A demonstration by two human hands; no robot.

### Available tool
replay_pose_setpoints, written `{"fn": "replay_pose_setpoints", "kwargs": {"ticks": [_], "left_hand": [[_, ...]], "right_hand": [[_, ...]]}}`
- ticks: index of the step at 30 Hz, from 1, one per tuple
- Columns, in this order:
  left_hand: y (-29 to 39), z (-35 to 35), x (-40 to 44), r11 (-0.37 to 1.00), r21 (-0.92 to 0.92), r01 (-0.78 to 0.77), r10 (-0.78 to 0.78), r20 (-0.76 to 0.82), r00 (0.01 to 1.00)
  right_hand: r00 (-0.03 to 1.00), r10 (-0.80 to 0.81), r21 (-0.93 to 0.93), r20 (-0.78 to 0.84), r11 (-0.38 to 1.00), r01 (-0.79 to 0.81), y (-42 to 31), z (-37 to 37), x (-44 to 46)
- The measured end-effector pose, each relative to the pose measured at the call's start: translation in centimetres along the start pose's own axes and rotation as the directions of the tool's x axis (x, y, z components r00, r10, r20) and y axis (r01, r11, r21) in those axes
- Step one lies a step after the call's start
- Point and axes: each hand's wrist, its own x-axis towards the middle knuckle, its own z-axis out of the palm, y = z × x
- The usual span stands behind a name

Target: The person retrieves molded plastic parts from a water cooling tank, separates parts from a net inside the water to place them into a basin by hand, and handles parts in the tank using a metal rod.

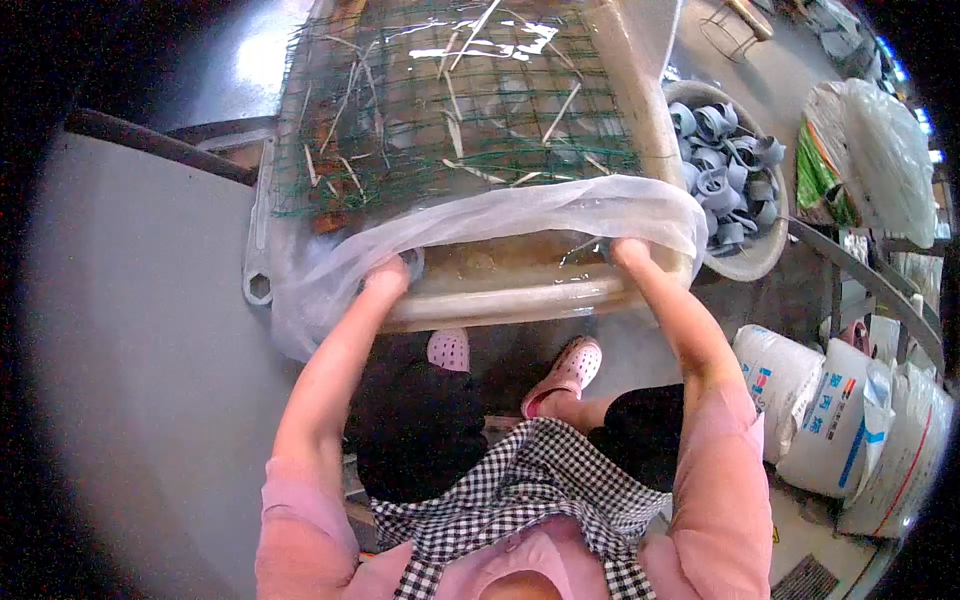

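Observation:
A sheer white mesh cloth [540, 208] stretches across the near end of a large pale tub [500, 305] of water. My left hand [390, 272] is closed on the cloth at the tub's near left, with its fingertips partly hidden; a small greyish edge shows beside it. Near the right corner, my right hand [630, 250] grips the same cloth, its fingers mostly under the folds. Between my hands the cloth arches up, and brownish water shows below it. Farther back, a green grid net [410, 110] with pale strips threaded through it covers the water.
On the right stands a round tub [765, 262] of curled grey strips [722, 190]. White printed sacks [825, 420] lie farther right, near a metal rail [860, 265]. A dark bar [160, 145] juts out on the left. My pink clogs [570, 370] are below the tub's edge.

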Motion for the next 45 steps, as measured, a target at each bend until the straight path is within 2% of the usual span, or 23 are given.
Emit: {"fn": "replay_pose_setpoints", "kwargs": {"ticks": [3,6,9,10,13,15,16,17,18,22,23,25,27,28,29,31,32,33,34,37,39,42,45], "left_hand": [[1.2,-2.7,-0.8,1.0,0.001,-0.019,0.019,0.017,1.0],[2.8,-5.2,-1.5,0.999,-0.039,0.034,-0.032,0.067,0.997],[2.2,-4.2,-1.1,0.997,-0.067,0.03,-0.025,0.083,0.996],[2.2,-4.0,-1.1,0.997,-0.064,0.04,-0.035,0.079,0.996],[2.4,-3.9,-1.7,0.999,-0.017,0.044,-0.043,0.065,0.997],[2.5,-4.3,-2.5,0.997,-0.016,0.079,-0.079,-0.014,0.997],[1.6,-3.7,-1.9,0.997,-0.068,0.029,-0.028,0.011,1.0],[0.9,-2.8,-2.0,0.997,-0.065,0.039,-0.039,0.008,0.999],[1.3,-3.3,-2.4,0.995,-0.081,0.062,-0.057,0.054,0.997],[5.6,-9.7,-8.3,0.998,-0.044,0.045,-0.033,0.244,0.969],[4.3,-9.0,-9.5,0.922,-0.123,-0.368,0.362,-0.069,0.93],[5.2,-16.9,-9.7,0.825,-0.498,-0.265,0.5,0.427,0.754],[3.6,-19.5,-7.2,0.856,-0.496,-0.144,0.249,0.153,0.956],[1.9,-19.1,-5.1,0.977,-0.193,-0.093,0.108,0.066,0.992],[0.1,-17.8,-2.6,0.993,0.117,0.014,-0.006,-0.067,0.998],[-1.9,-15.2,1.4,0.946,0.159,0.282,-0.313,0.22,0.924],[-1.5,-14.3,1.6,0.945,0.153,0.288,-0.317,0.219,0.923],[-0.5,-13.5,1.7,0.888,0.291,0.357,-0.396,0.086,0.914],[-0.1,-12.8,1.8,0.801,0.416,0.43,-0.449,-0.056,0.892],[-1.8,-9.3,3.2,0.747,0.282,0.602,-0.539,-0.273,0.797],[-4.0,-8.0,4.0,0.789,0.244,0.564,-0.499,-0.28,0.82],[-4.5,-10.0,2.6,0.842,0.128,0.524,-0.487,-0.239,0.84],[-2.9,-13.7,-1.1,0.861,0.006,0.509,-0.498,-0.195,0.845]], "right_hand": [[0.989,-0.05,-0.089,-0.136,0.995,0.038,-2.9,-0.3,-0.9],[0.975,-0.215,-0.109,0.05,0.97,0.219,-4.6,-0.6,-1.6],[0.935,-0.292,0.089,0.2,0.956,0.28,-10.3,-3.2,-2.5],[0.845,-0.349,-0.002,0.405,0.924,0.382,-12.0,-3.3,-2.0],[0.61,-0.259,0.151,0.749,0.963,0.223,-10.5,7.5,4.0],[0.846,-0.45,0.169,0.285,0.893,0.418,-13.0,11.7,3.0],[0.859,-0.511,0.139,0.01,0.852,0.505,-15.0,11.5,2.4],[0.854,-0.521,0.143,0.009,0.846,0.514,-16.7,11.0,2.2],[0.807,-0.546,0.041,0.226,0.832,0.553,-19.3,7.8,1.4],[0.794,-0.497,0.177,0.351,0.868,0.465,-23.8,1.2,-1.6],[0.827,-0.454,0.181,0.33,0.891,0.417,-24.2,-0.1,-2.3],[0.828,-0.41,0.175,0.383,0.912,0.371,-24.0,-2.2,-4.1],[0.82,-0.364,0.16,0.442,0.931,0.327,-22.6,-4.0,-5.6],[0.779,-0.526,0.12,0.343,0.847,0.519,-21.1,-4.9,-6.0],[0.694,-0.676,0.055,0.248,0.725,0.686,-20.3,-6.2,-6.4],[0.671,-0.738,0.078,0.073,0.675,0.734,-20.7,-12.6,-8.2],[0.587,-0.782,0.007,-0.211,0.599,0.801,-19.2,-12.7,-7.4],[0.688,-0.691,-0.038,-0.223,0.711,0.702,-19.2,-15.0,-7.4],[0.669,-0.679,-0.127,-0.302,0.724,0.678,-18.2,-16.1,-6.3],[0.733,-0.617,-0.421,-0.288,0.769,0.482,-14.2,-16.3,-4.9],[0.905,-0.413,-0.272,0.1,0.864,0.425,-10.6,-14.8,-3.9],[0.787,-0.588,-0.399,0.186,0.687,0.607,-9.2,-16.2,-7.5],[0.754,-0.617,-0.297,0.223,0.694,0.656,-6.3,-15.7,-10.6]]}}
